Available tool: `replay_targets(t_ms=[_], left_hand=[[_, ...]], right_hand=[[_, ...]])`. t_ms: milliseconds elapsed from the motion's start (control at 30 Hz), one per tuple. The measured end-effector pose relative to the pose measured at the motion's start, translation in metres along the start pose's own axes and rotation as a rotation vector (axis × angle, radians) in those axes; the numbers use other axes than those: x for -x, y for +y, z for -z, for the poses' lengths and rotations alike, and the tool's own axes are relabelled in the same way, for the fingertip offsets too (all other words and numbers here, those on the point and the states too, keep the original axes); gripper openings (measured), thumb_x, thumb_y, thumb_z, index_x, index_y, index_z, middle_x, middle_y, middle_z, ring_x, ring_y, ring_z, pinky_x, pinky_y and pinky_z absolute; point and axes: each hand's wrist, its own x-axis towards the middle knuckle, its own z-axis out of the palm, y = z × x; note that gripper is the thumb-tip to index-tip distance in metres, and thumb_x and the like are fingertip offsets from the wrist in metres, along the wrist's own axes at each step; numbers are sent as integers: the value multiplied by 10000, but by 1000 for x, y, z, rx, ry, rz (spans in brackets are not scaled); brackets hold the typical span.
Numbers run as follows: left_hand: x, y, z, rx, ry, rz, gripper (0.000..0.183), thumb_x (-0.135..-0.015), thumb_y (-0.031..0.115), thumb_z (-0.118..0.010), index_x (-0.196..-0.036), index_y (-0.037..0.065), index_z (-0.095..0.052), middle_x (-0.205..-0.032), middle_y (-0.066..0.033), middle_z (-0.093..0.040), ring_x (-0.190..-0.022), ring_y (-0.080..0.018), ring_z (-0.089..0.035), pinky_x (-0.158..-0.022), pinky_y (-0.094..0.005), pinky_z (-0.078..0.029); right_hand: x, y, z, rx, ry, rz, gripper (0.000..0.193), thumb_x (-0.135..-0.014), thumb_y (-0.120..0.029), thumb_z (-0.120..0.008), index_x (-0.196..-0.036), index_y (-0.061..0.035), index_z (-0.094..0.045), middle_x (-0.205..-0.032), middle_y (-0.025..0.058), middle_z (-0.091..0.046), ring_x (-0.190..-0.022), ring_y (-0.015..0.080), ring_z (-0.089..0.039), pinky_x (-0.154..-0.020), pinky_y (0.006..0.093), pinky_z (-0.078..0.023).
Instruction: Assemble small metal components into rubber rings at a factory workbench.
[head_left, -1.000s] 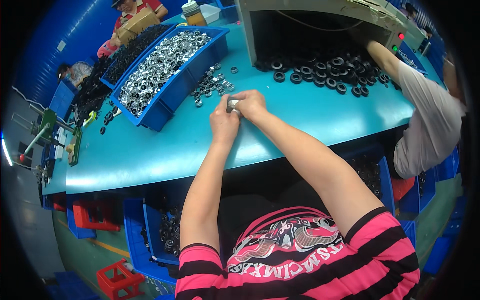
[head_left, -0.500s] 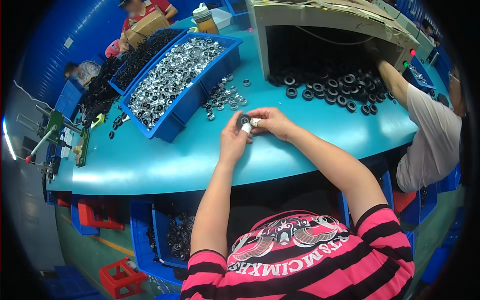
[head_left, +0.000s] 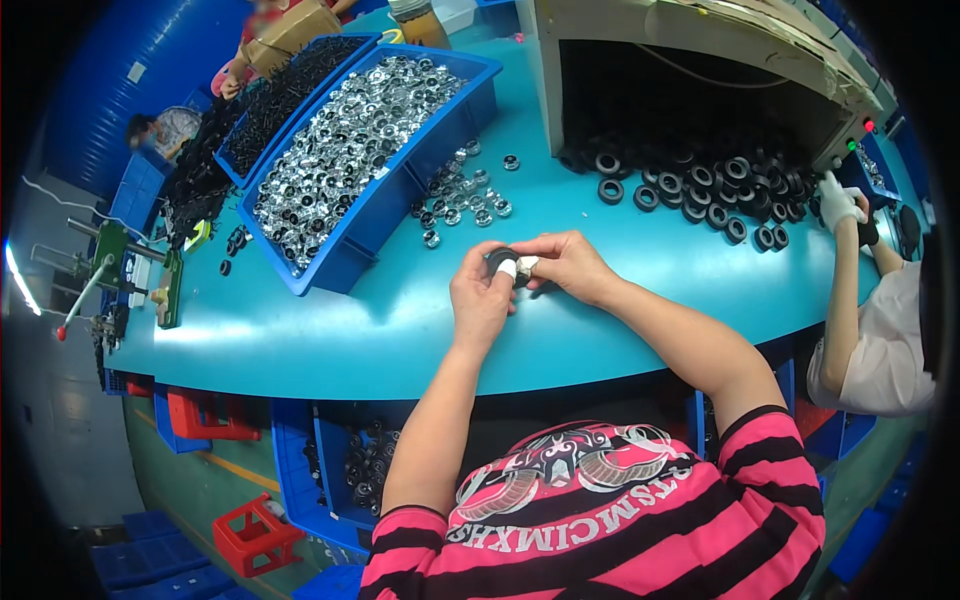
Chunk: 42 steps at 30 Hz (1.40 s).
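Both my hands meet above the turquoise table, working on a small black rubber ring point(head_left: 499, 258). My left hand point(head_left: 480, 298) grips the ring from the left, its thumb pressed on the front. The fingers of my right hand point(head_left: 572, 268) are pinched against its right side. White coverings wrap some of my fingertips. Whether a shiny metal piece sits inside the ring is hidden by my fingers. Just beyond my hands lie several loose silver-and-black hubs point(head_left: 470, 200), and a pile of black rings point(head_left: 700, 190) spreads to the right.
A blue bin point(head_left: 425, 140) heaped with silver hubs stands left of centre. Behind the rings is a large open-fronted box point(head_left: 553, 80). At the right, a co-worker's gloved hand point(head_left: 838, 200) is by the box. A green hand press point(head_left: 110, 260) stands far left.
My hands stay together on the ring, turning it slightly. The co-worker's arm has come out of the box, and gloved hands now show beside it. The view has shifted a little.
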Motion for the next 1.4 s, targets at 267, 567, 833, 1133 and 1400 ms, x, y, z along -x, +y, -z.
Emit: replay_targets(t_ms=[267, 567, 833, 1133, 1400], left_hand=[[-4, -5, 5, 120, -216, -105, 563, -942, -3, -643, -1473, 50, -465, -1180, -82, -647, -948, -140, -670, -700, -254, -583], [0, -4, 7, 83, -206, -46, 572, -914, -16, -686, -1441, 56, -473, -1191, -74, -649, -1009, -142, -671, -709, -245, -581], [4, 1, 2, 98, -182, -87, 519, -883, 19, -737, -1353, 48, -520, -1159, -69, -650, -1008, -141, -661, -794, -263, -567], [131, 26, 132, -242, 298, -238, 512, -785, 61, -791, -1250, 22, -582, -1103, -65, -634, -994, -181, -639, -881, -318, -529], [310, -5, 277, -1337, 570, 316, 572, -745, 28, -791, -1289, 20, -614, -1103, -191, -679, -986, -328, -681, -892, -424, -538]], right_hand=[[-4, -2, 9, -176, -23, -19, 341, -962, -39, -595, -1288, 60, -612, -1066, 113, -689, -866, 136, -690, -773, 254, -605], [-4, 2, 13, -175, -65, -26, 342, -960, -39, -576, -1285, 55, -619, -1001, 99, -693, -791, 106, -671, -738, 243, -589], [-1, -1, 15, -194, -112, -31, 325, -979, -80, -595, -1279, 40, -632, -997, 90, -698, -780, 100, -665, -719, 247, -586], [12, -52, 46, 805, -177, 172, 274, -897, -192, -707, -1129, -48, -738, -960, 91, -723, -784, 210, -677, -746, 366, -563], [-45, -67, 109, 1591, 520, 624, 331, -803, -207, -758, -1107, -86, -711, -945, 115, -679, -949, 324, -626, -901, 418, -492]])
